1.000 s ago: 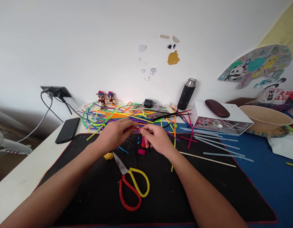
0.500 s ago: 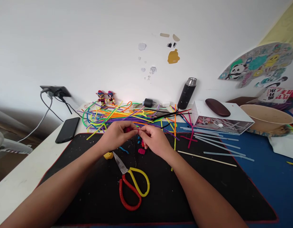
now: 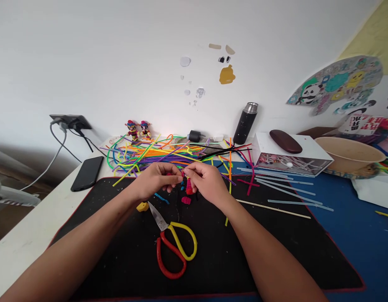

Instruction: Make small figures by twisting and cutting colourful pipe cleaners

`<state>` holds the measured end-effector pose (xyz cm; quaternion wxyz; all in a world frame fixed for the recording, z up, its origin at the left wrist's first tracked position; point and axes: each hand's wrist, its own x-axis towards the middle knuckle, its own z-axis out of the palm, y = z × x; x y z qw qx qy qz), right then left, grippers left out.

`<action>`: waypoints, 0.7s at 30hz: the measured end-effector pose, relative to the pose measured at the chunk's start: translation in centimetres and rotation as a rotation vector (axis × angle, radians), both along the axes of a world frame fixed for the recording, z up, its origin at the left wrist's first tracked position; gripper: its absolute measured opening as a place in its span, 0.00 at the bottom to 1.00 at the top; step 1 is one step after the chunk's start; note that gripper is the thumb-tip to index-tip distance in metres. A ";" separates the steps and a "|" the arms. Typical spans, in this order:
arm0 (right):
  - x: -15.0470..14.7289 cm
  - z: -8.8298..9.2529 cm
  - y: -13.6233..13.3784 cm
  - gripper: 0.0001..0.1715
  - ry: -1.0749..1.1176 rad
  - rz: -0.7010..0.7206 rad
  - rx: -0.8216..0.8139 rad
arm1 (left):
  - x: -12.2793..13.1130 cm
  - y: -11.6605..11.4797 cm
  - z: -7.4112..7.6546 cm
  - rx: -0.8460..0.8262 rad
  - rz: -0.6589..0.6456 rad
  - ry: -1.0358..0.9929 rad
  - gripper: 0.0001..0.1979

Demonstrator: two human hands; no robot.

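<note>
My left hand (image 3: 155, 181) is closed in a pinch above the black mat, with a bit of pink showing behind its fingers. What it grips is too small to name. Opposite it, almost touching, my right hand (image 3: 209, 184) pinches a small pink-and-red pipe-cleaner piece (image 3: 189, 187) that hangs below the fingertips. Under the hands lie a pink coiled piece (image 3: 186, 201), tiny blue bits (image 3: 182, 188) and a blue twisted strip (image 3: 161, 198). Closer to me, scissors (image 3: 164, 226) with red and yellow handles rest beside a yellow lump (image 3: 142, 206).
Behind the hands lies a heap of coloured pipe cleaners (image 3: 169, 155), with two small figures (image 3: 138, 130) at its back. A black flask (image 3: 246, 123) and a white box (image 3: 291, 153) stand right. Translucent sticks (image 3: 285, 186) lie before the box; a phone (image 3: 87, 173) lies left.
My fingertips have drawn slightly apart, and more of the pink-and-red piece shows beneath my right hand. The whole view has shifted a little.
</note>
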<state>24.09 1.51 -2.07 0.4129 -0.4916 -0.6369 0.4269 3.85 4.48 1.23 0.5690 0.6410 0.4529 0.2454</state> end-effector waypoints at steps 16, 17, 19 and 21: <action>0.3 0.4 0.0 0.11 -0.439 -0.088 0.259 | -0.8 1.3 -1.5 0.237 0.039 0.124 0.17; 0.3 0.3 0.0 0.11 -0.425 -0.089 0.241 | -0.7 1.2 -1.5 0.256 0.027 0.149 0.17; 0.2 0.3 0.0 0.11 -0.409 -0.070 0.216 | -0.7 1.0 -1.6 0.280 0.001 0.196 0.15; 0.0 0.1 0.0 0.09 -0.410 -0.038 0.217 | -0.7 0.8 -1.6 0.291 -0.019 0.225 0.14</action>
